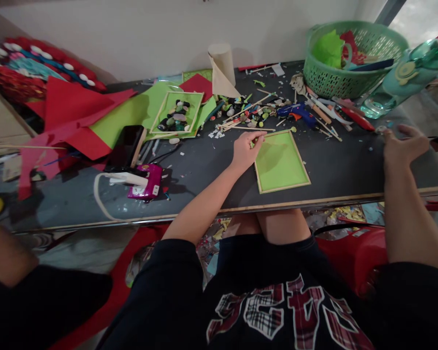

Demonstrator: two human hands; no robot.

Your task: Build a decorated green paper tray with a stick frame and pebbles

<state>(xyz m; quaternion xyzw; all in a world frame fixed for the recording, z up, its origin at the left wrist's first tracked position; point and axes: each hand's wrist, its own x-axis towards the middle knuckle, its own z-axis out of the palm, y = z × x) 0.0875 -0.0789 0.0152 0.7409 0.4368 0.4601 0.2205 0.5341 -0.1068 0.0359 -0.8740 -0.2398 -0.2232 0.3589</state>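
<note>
A green card with a thin wooden stick border [282,163] lies flat near the table's front edge. The fingers of my left hand [246,149] are pinched on its upper left corner, by the stick along the top edge. Over the right end of the table is my right hand [405,145], its fingers apart and partly curled. Close to its thumb are a small pale object that I cannot make out and a red-handled tool [357,116]. A blue glue gun [298,114] lies beyond the card's upper right corner.
Pebbles fill part of another stick-framed green card [177,113]. Loose stones and sticks [250,112] lie behind my left hand. A green basket [354,82] and a bottle [405,80] stand right; a phone [126,146], purple power adapter [146,182] and red paper [76,107] lie left.
</note>
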